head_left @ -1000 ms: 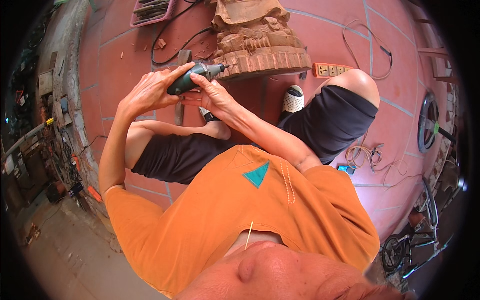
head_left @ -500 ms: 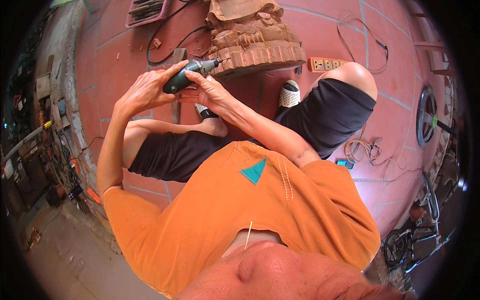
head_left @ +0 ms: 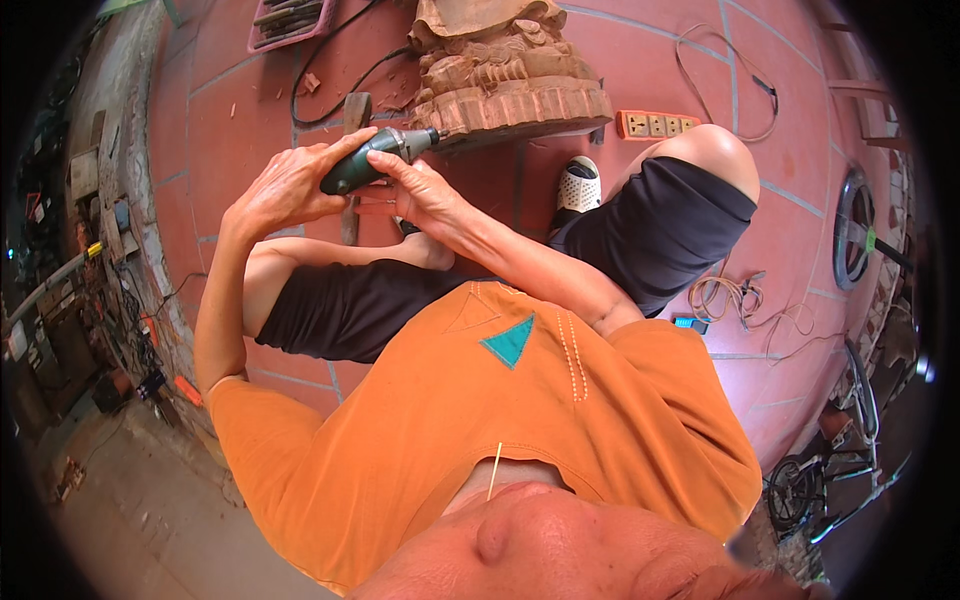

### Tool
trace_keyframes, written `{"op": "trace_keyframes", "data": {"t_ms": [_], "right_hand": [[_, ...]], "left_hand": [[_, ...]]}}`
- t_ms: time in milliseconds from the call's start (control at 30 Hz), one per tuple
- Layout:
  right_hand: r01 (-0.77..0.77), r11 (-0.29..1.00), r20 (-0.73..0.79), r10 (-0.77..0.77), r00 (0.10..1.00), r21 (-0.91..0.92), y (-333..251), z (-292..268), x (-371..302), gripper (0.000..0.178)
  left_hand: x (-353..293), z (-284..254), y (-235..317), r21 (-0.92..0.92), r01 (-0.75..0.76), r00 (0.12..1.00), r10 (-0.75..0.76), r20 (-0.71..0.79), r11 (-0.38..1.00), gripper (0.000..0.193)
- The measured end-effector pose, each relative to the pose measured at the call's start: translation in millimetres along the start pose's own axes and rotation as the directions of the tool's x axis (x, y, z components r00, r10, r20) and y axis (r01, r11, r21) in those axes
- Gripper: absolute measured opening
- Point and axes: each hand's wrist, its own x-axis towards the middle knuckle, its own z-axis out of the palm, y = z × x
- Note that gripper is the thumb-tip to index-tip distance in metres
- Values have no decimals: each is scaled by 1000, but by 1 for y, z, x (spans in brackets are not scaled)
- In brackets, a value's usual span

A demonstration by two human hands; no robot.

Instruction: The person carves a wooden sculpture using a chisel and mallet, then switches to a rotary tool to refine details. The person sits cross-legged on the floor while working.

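A dark green rotary tool [head_left: 352, 172] with a grey collar lies across both my hands, its nose aimed right. My left hand [head_left: 285, 185] grips its rear part from the left, fingers laid over the top. From the right, my right hand [head_left: 425, 195] holds it with the thumb on the body and other fingers beneath. The tool's tip is close to the ridged base of a carved wooden figure [head_left: 510, 85]; whether they touch, I cannot tell. Behind the tool and hands, a hammer-like tool [head_left: 356, 112] with a wooden handle lies on the floor, partly hidden.
A pink basket of chisel-like tools [head_left: 290, 22] sits at the far left, near a black cable [head_left: 296, 95]. Right of the carving lies an orange power strip [head_left: 657, 125]. Coiled wire [head_left: 720, 300] and a wheel [head_left: 853, 230] are farther right. My bent legs flank the work.
Both hands and the rotary tool have shifted slightly left and down, away from the carving's base. The thin bit, visible before, is hard to make out now.
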Motion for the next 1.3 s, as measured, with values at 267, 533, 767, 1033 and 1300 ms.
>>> {"op": "trace_keyframes", "data": {"t_ms": [267,533,767,1033,1300], "right_hand": [[9,999,25,-8,1000,-52,-11,-7,17,56],[20,998,15,-19,1000,-57,-12,-5,16,55],[-2,1000,-10,2,1000,-3,-2,0,3,53],[-37,998,22,36,999,43,5,7,-5,49],[7,1000,11,-8,1000,24,-4,8,1,53]], "left_hand": [[5,0,1,24,47,998,-46,-40,999,94],[6,4,-5,3,13,997,-12,-73,1000,94],[3,0,0,-25,5,1000,-5,-18,1000,92],[-9,-8,4,-64,27,999,-24,46,998,92],[-41,-16,-19,-425,-61,996,25,-91,903,93]]}}
